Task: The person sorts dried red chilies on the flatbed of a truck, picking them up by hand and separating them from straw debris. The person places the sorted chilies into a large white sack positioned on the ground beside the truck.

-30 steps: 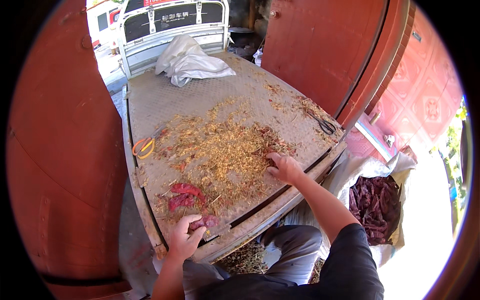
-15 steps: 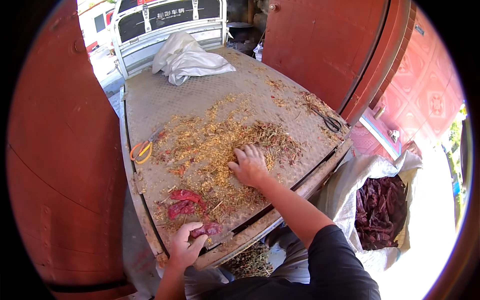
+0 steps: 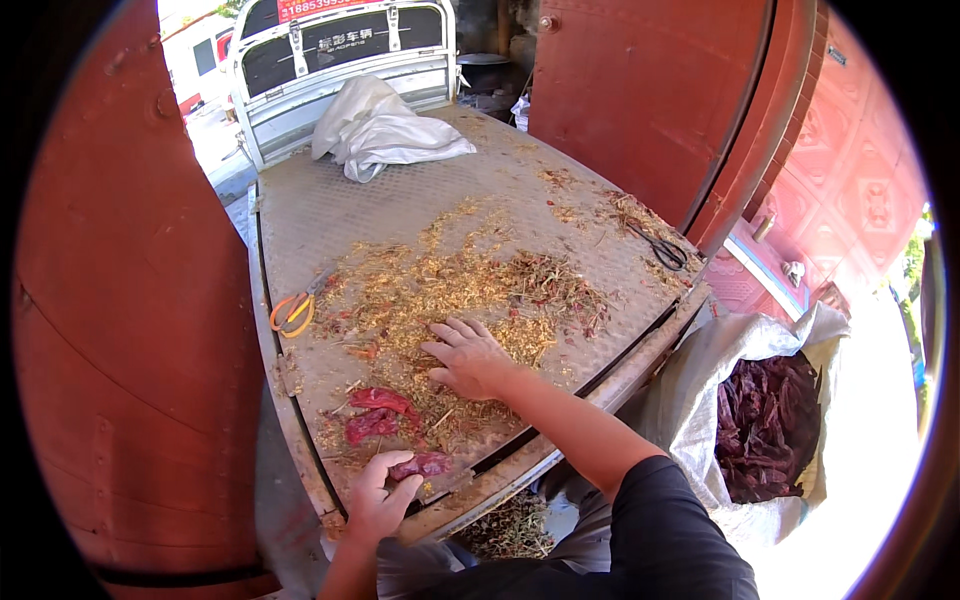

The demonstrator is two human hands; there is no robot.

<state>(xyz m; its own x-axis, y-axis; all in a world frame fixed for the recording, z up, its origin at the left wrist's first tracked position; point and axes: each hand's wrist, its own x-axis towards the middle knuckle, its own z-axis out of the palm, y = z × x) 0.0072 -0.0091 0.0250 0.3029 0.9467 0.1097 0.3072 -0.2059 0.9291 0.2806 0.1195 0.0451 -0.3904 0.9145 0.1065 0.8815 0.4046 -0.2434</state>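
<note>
Near the front left corner of the truck bed (image 3: pixel 300 215), my left hand (image 3: pixel 376 505) pinches a dried red chili pepper (image 3: pixel 426 465) between thumb and fingers. My right hand (image 3: pixel 474 364) lies palm down with fingers spread on a layer of yellow chili seeds (image 3: pixel 440 275); it holds nothing that I can see. Two more flattened red peppers, an upper one (image 3: pixel 385 400) and a lower one (image 3: pixel 370 426), rest just beyond my left hand. Dry stems and bits (image 3: pixel 552 282) are heaped to the right of the seeds.
Orange-handled scissors (image 3: pixel 293 314) lie by the bed's left edge, black-handled scissors (image 3: pixel 664 250) by its right. A crumpled white sack (image 3: pixel 380 140) sits at the far end. On the right, an open woven sack (image 3: pixel 685 400) holds dark dried peppers (image 3: pixel 765 425). Red metal doors (image 3: pixel 640 90) flank the bed.
My right hand has slid left and slightly toward me across the seeds. My left hand still grips the pepper. The whole view has shifted a little.
</note>
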